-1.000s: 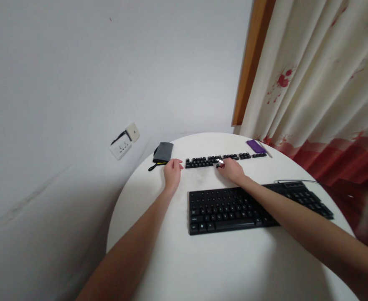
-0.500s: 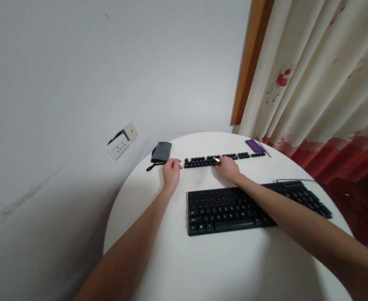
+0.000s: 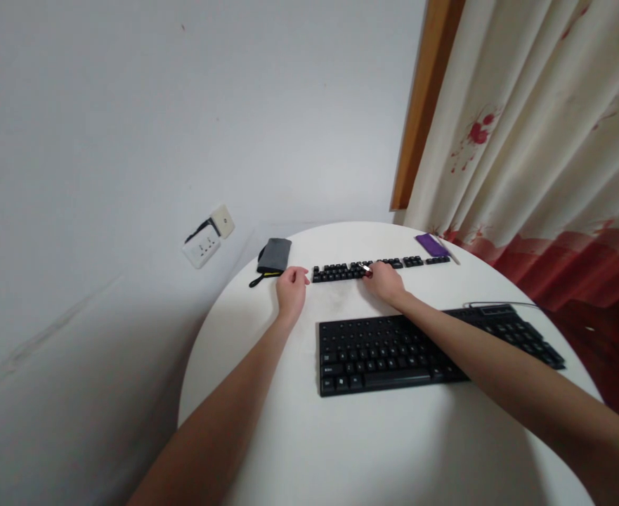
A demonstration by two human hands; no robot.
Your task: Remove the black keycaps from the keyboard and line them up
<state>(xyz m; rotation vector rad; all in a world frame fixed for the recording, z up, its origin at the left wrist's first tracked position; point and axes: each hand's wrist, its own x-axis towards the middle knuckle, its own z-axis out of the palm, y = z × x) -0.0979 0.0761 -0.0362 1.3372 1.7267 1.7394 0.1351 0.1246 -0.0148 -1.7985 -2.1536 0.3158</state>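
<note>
My right hand (image 3: 386, 282) is closed around a small tool with a silvery tip (image 3: 365, 268) and a dark red part. The tip is over the black keycaps (image 3: 335, 274) lying in rows along the back of the table. My left hand (image 3: 291, 289) rests on the table beside the left end of these rows, its fingers loosely curled and slightly apart, with nothing visible in them. Nearer to me lies a black keyboard (image 3: 377, 355); my right forearm passes over it and hides part of its right half.
A grey pouch (image 3: 275, 254) with a black loop lies behind my left hand. At the back right are a purple cloth-like item (image 3: 431, 245) and a pale stick (image 3: 452, 257). The round white table (image 3: 288, 436) stands against a wall with a socket (image 3: 202, 246); a curtain (image 3: 541, 154) hangs at right.
The whole view has shifted slightly, so everything appears a little further right. Both hands keep nearly the same places over the table, and the right still holds the small tool.
</note>
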